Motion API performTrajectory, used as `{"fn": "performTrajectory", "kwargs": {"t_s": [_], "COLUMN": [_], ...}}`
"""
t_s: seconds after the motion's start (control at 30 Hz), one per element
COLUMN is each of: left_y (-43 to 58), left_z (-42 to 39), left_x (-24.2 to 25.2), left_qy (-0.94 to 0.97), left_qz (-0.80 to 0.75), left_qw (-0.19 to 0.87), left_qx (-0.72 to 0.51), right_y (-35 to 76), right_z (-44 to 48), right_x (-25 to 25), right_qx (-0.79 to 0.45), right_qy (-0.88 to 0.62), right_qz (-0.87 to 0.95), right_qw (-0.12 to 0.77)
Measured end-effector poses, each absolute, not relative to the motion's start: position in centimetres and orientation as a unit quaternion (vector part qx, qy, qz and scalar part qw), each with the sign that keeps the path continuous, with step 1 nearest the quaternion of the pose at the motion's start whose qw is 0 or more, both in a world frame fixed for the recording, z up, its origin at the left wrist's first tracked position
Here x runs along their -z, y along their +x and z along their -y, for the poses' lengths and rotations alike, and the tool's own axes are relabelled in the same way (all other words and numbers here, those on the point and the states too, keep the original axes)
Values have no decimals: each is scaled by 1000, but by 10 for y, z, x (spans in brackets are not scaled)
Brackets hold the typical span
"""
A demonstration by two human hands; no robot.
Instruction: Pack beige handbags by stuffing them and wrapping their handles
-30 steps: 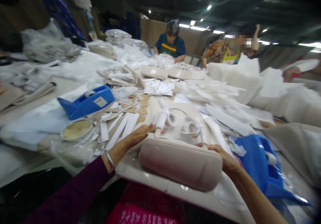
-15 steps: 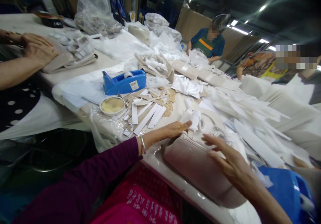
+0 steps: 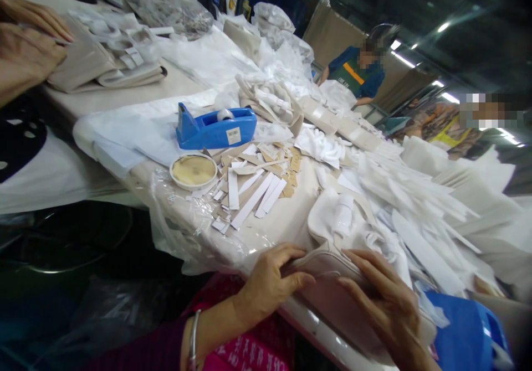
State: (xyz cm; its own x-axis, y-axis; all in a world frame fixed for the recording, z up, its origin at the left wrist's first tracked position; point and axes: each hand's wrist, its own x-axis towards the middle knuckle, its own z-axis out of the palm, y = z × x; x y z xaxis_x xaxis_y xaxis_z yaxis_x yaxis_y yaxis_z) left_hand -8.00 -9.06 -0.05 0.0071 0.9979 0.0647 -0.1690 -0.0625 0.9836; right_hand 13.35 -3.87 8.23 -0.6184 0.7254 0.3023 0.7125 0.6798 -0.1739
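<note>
A pale beige handbag (image 3: 326,304) lies at the table's near edge, its upper rim facing away from me. My left hand (image 3: 272,282) pinches the left end of that rim between thumb and fingers. On the rim's right side my right hand (image 3: 386,299) grips the edge, fingers over the top and thumb on the front panel. A white-wrapped strap fitting (image 3: 344,216) and a loop of strap rest on the bag behind my hands. White paper covers part of the bag's far side.
A blue tape dispenser (image 3: 220,127), a round tub of yellowish paste (image 3: 193,170) and scattered paper strips (image 3: 253,196) lie ahead. White sheets (image 3: 415,194) pile up at right, near a second blue dispenser (image 3: 461,326). At left, a co-worker's hands (image 3: 31,44) press on beige material.
My left hand has come down from the white-wrapped strap to the bag's rim. My right hand, earlier held open above the bag, has closed on the edge. The view has shifted slightly.
</note>
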Motion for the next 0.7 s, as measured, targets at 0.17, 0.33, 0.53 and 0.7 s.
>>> {"fn": "performTrajectory", "kwargs": {"t_s": [0.17, 0.33, 0.53, 0.7], "left_y": [-77, -78, -66, -71], "left_z": [84, 67, 28, 32], "left_x": [-9, -9, 14, 8], "left_qy": [522, 509, 650, 639], "left_qz": [-378, -392, -323, -307], "left_qw": [536, 568, 515, 546], "left_qx": [-545, -515, -455, -446], "right_y": [135, 139, 140, 138], "right_z": [42, 44, 41, 38], "right_x": [-80, -77, -76, -77], "right_qx": [-5, -2, 2, 8], "right_qy": [-380, -368, -373, -365], "right_qz": [906, 908, 904, 907], "right_qw": [187, 200, 207, 210]}}
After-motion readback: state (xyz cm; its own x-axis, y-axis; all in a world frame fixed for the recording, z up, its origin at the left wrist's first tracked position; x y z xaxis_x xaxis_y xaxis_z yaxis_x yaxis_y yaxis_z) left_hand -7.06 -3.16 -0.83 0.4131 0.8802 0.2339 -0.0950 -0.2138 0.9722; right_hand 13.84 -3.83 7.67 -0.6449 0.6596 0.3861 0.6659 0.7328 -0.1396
